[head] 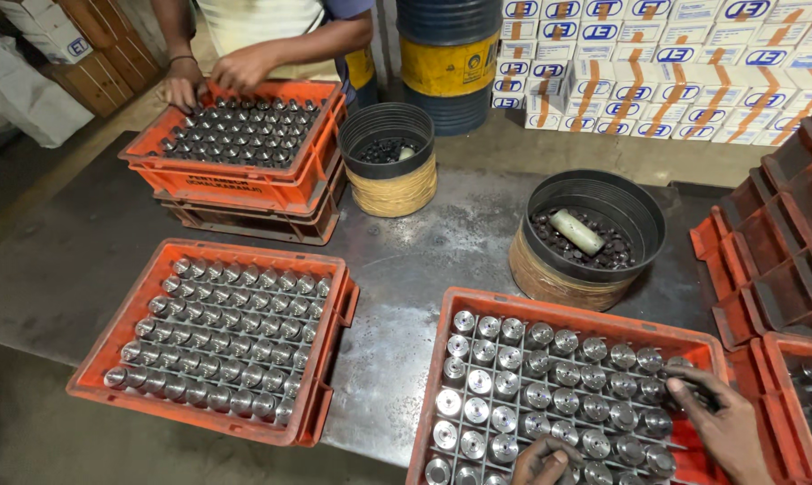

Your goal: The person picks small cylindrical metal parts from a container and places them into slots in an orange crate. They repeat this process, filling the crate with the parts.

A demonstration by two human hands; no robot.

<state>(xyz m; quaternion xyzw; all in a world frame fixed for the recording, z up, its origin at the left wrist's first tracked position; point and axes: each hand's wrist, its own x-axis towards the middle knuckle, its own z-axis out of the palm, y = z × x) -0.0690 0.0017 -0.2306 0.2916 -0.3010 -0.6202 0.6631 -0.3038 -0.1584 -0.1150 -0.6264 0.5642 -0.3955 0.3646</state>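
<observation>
An orange crate (478, 304) at the bottom right holds several shiny metal cylinders (539, 395) standing upright in a grid. My left hand (542, 460) rests at the crate's near edge, fingers bent over the cylinders in the front rows. My right hand (718, 422) lies over the right side of the same crate, fingertips touching cylinders near the right wall. I cannot tell whether either hand grips a piece.
A second orange crate (145, 287) of cylinders lies at the left. Across the metal table a person's hands (217, 74) work over stacked orange crates (244, 184). Two black tubs (594, 193) (386, 126) hold small dark parts. Empty crates (774, 260) pile at the right; boxes and a drum (449, 54) stand behind.
</observation>
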